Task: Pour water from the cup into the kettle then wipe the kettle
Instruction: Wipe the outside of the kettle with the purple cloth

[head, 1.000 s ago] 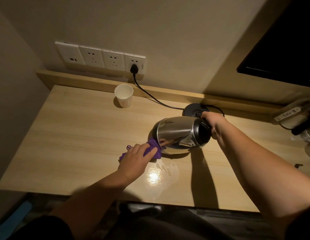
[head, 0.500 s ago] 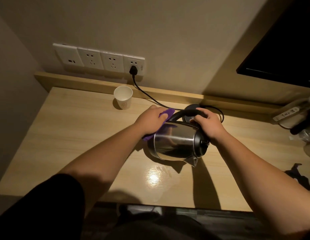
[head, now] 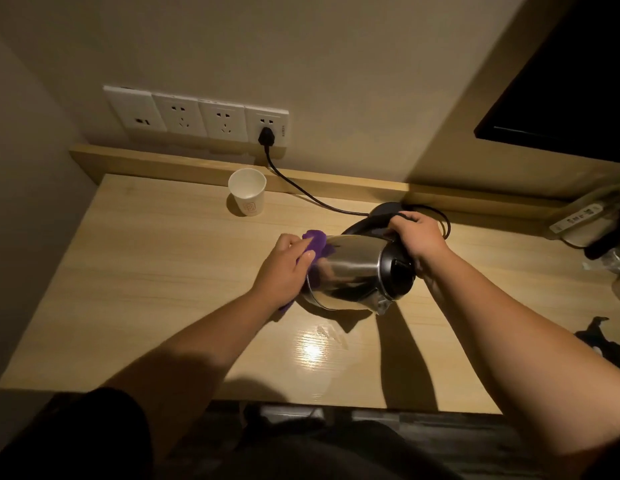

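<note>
Clearly the wiping step is in hand: the kettle (head: 353, 271) is off its round black base (head: 388, 210) and tipped onto its side, low over the wooden table (head: 146, 271), whether touching it or just clear I cannot tell, with its dark lidded top turned toward the person. The right hand (head: 417, 237) is closed around the curved black handle and holds it steady. The left hand (head: 288, 268) is clamped on a purple cloth (head: 317, 241) and presses it against the kettle's bottom end, the soft fabric bunched and poking out above the fingers. The paper cup (head: 248, 192) stands upright near the back ledge, well apart from the kettle, so I judge the pouring finished.

The kettle body is polished steel, a smooth rounded barrel that mirrors the room, and it looks slick, so the right hand's hold seems to matter. A glossy patch shines on the table just in front of it; whether that is water or only lamp glare I cannot tell. Next, I would guess, the cloth needs to sweep around the rest of the steel wall while the right hand turns the kettle by the handle, keeping the spout from dipping.
</note>
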Tool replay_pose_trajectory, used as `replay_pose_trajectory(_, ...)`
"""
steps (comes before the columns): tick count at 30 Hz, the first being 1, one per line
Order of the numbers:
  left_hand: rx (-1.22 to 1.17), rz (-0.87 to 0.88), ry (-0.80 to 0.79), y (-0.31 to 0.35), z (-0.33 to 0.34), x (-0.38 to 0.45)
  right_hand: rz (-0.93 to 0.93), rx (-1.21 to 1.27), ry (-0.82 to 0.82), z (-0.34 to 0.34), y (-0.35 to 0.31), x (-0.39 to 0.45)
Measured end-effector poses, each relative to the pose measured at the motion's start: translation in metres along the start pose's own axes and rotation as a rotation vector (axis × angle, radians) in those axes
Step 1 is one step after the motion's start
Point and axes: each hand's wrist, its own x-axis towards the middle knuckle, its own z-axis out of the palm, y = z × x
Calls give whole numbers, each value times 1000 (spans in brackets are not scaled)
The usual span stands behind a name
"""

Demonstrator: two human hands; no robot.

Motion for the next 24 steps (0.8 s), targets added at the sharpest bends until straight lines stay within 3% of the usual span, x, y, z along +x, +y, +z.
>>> replay_pose_trajectory(3,-76,-47,71,-15,20,-30,70,13,26,2,-4,-1)
replay_pose_trajectory(12,140,-4,140,-31,63,-78,223,99,167,-1,6,-10)
replay_pose_trajectory(16,198,32,79,-36,63,-88,231,132,184,2,3,-15)
replay_pose_trajectory(19,341,126,-110,-36,64,-93,229,155,197,4,1,-17)
replay_pose_trajectory(21,326,94,-202,-30,65,-95,227,160,199,7,0,-19)
replay_pose_trajectory(24,237,5,-191,-24,61,-87,223,191,224,8,0,-19)
